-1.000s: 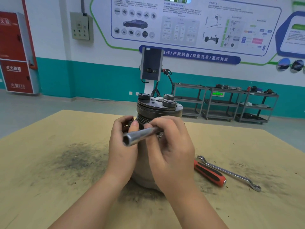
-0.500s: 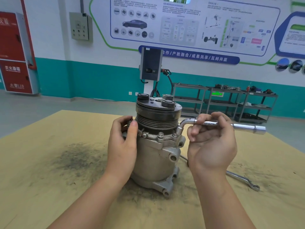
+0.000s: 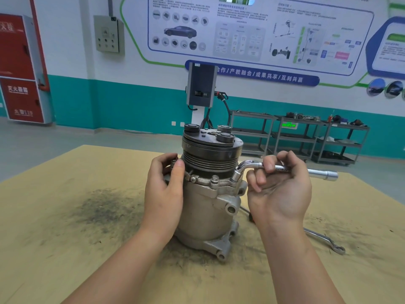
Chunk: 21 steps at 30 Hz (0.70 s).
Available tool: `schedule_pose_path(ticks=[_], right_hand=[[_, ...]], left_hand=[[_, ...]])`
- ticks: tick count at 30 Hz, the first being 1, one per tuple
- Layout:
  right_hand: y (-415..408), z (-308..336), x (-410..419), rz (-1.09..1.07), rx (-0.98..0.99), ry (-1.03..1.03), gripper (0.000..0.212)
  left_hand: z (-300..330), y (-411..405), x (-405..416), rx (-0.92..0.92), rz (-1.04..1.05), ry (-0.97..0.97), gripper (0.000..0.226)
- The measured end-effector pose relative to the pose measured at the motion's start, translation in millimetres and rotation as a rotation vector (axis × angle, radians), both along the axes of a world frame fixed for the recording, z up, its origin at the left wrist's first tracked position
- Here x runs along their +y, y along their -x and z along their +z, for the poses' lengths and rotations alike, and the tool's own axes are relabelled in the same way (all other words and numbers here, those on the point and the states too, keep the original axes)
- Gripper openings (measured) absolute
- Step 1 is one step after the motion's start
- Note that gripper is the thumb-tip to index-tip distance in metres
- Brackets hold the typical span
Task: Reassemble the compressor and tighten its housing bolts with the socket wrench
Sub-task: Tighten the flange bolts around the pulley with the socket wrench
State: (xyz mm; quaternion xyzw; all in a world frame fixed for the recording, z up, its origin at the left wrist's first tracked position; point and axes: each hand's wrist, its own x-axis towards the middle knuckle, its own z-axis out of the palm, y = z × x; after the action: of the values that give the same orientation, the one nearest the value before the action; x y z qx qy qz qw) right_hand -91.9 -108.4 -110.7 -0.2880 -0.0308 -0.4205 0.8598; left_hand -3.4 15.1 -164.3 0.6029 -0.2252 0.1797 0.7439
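Tan table (image 3: 65, 216), dark smudges; compressor (image 3: 206, 211) upright, ring spanner (image 3: 324, 241) at right.

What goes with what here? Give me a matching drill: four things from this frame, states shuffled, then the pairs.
Things:
1. left hand
2. right hand
3. compressor
4. ring spanner

States:
A. lies flat on the table, untouched
B. stands upright, pulley end up
C. grips the L-shaped socket wrench by its handle
D. holds the housing's side

Pairs: 1-D, 2-C, 3-B, 4-A
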Motion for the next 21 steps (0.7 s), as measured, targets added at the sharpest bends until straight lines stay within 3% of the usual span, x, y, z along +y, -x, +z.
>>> schedule_pose_path(ticks=[3,7,16,19,21], right_hand=[[0.9,-3.3,10.0,-0.173,-0.025,0.056,0.032],[1.1,-9.2,30.0,-0.452,-0.065,0.253,0.016],[-7.3,-26.2,48.1,-0.869,0.015,1.054,0.012],[-5.4,-26.3,44.7,-0.958,0.005,1.133,0.030],[-1.2,-22.6,43.9,-0.891,-0.015,1.012,0.030]], left_hand=[[-0.1,-0.7,-0.2,0.005,-0.005,0.008,0.010],[0.3,-0.6,-0.2,0.007,-0.012,0.013,0.009],[0.1,-1.4,0.4,-0.001,-0.011,0.011,0.009],[-0.3,-1.3,0.1,-0.003,-0.014,0.016,0.009],[-0.6,-0.9,-0.3,-0.012,0.003,0.015,0.010]])
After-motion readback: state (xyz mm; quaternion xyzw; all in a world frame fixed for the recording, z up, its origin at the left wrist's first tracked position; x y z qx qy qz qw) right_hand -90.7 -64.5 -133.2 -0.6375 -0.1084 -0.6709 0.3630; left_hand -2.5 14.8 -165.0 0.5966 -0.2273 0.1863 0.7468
